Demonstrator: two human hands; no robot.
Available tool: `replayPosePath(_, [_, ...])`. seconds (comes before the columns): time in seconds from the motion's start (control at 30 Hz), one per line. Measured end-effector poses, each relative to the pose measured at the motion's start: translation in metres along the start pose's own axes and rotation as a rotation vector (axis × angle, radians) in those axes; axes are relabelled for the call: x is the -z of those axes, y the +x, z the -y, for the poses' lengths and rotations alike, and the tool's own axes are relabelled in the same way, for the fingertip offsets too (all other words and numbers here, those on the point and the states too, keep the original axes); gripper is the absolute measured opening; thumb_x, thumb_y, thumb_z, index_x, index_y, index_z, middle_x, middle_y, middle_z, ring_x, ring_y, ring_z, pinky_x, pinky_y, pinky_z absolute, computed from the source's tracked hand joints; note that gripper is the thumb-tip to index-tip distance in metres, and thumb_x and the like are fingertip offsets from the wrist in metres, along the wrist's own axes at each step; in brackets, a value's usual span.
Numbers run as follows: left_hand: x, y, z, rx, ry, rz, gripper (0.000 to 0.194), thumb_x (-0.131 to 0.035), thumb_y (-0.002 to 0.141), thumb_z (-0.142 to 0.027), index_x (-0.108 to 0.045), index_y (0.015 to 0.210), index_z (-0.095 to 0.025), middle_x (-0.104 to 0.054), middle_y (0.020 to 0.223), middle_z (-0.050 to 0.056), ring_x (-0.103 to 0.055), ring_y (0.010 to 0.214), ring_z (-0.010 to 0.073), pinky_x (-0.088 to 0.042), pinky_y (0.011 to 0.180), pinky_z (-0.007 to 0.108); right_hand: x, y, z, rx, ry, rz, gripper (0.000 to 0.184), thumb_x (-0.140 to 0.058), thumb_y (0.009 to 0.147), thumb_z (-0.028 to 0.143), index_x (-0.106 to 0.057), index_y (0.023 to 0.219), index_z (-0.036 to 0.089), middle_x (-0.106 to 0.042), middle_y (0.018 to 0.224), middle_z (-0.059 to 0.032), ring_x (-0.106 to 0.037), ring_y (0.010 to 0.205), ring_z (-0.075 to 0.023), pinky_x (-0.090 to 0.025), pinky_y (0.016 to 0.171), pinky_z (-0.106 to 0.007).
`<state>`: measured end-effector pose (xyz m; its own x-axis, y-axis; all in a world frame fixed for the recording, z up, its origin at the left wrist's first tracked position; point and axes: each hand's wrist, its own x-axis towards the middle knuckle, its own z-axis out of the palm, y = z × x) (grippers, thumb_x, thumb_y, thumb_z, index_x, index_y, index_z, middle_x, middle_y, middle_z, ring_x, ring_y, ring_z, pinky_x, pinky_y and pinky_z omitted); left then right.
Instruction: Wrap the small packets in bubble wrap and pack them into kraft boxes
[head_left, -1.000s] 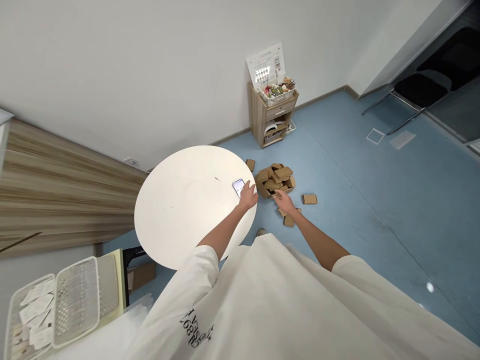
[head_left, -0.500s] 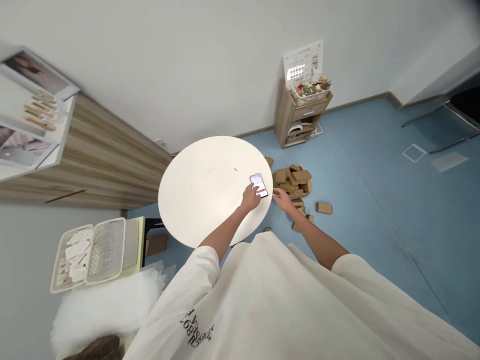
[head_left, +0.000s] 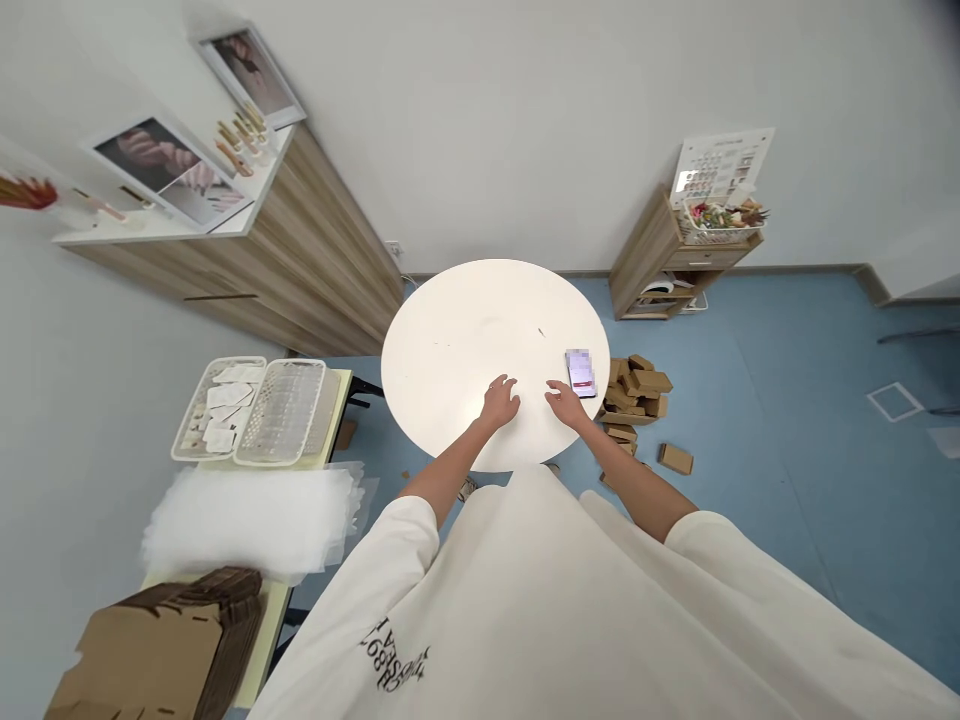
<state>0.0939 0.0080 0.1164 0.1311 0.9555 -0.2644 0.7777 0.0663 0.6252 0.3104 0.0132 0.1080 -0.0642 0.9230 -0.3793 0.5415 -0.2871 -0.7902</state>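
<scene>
A round white table (head_left: 465,340) stands in front of me. Over its near part my left hand (head_left: 500,402) hovers with fingers spread, holding nothing. My right hand (head_left: 565,404) is beside it, fingers stretched out and empty, just short of a phone (head_left: 580,372) with a lit screen that lies flat near the table's right edge.
A heap of small cardboard boxes (head_left: 637,392) lies on the blue floor right of the table. To the left, a yellow side table holds white mesh trays (head_left: 255,408), clear plastic bags (head_left: 251,517) and flat cardboard (head_left: 161,650). A wooden cabinet (head_left: 300,240) and nightstand (head_left: 667,255) line the wall.
My view has swung left. My left hand has let go of the phone, which now lies on the table, and both hands have drawn back toward the table's near part.
</scene>
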Motion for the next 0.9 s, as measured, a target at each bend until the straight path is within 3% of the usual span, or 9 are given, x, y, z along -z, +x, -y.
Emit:
replayPosePath(0.3, [0.085, -0.056, 0.114, 0.036, -0.089, -0.036, 0.053, -0.049, 0.093, -0.027, -0.046, 0.146, -0.021, -0.046, 0.155, 0.012, -0.038, 0.146, 0.0306, -0.034, 0.118, 0.047, -0.119, -0.007, 0.07, 0.032, -0.041, 0.072, 0.047, -0.052, 0.093, 0.034, -0.057, 0.139, 0.026, -0.055, 0.146, -0.0078, -0.063, 0.113, -0.0227, -0.05, 0.104, -0.042])
replayPosePath(0.5, [0.118, -0.081, 0.176, 0.077, -0.117, -0.1, 0.051, -0.047, 0.094, -0.027, -0.047, 0.145, -0.02, -0.046, 0.153, 0.013, -0.041, 0.144, 0.0307, -0.036, 0.117, 0.047, -0.187, -0.006, 0.115, 0.105, -0.079, 0.151, 0.047, -0.052, 0.093, 0.035, -0.057, 0.139, 0.027, -0.055, 0.146, -0.007, -0.064, 0.113, -0.021, -0.05, 0.104, -0.04])
replayPosePath(0.67, [0.133, -0.096, 0.205, 0.145, -0.15, -0.189, 0.048, -0.048, 0.095, -0.027, -0.05, 0.143, -0.021, -0.049, 0.151, 0.011, -0.042, 0.144, 0.0279, -0.035, 0.118, 0.045, -0.211, 0.001, 0.14, 0.182, -0.153, 0.258, 0.046, -0.053, 0.093, 0.035, -0.057, 0.139, 0.028, -0.056, 0.145, -0.0061, -0.064, 0.113, -0.0207, -0.052, 0.102, -0.039])
replayPosePath(0.9, [0.139, -0.132, 0.225, 0.297, -0.21, -0.318, 0.047, -0.044, 0.097, -0.028, -0.05, 0.143, -0.02, -0.049, 0.152, 0.012, -0.042, 0.144, 0.0279, -0.035, 0.118, 0.042, -0.234, 0.018, 0.164, 0.313, -0.24, 0.424, 0.043, -0.051, 0.095, 0.033, -0.058, 0.137, 0.026, -0.057, 0.144, -0.0063, -0.065, 0.111, -0.0196, -0.05, 0.103, -0.039])
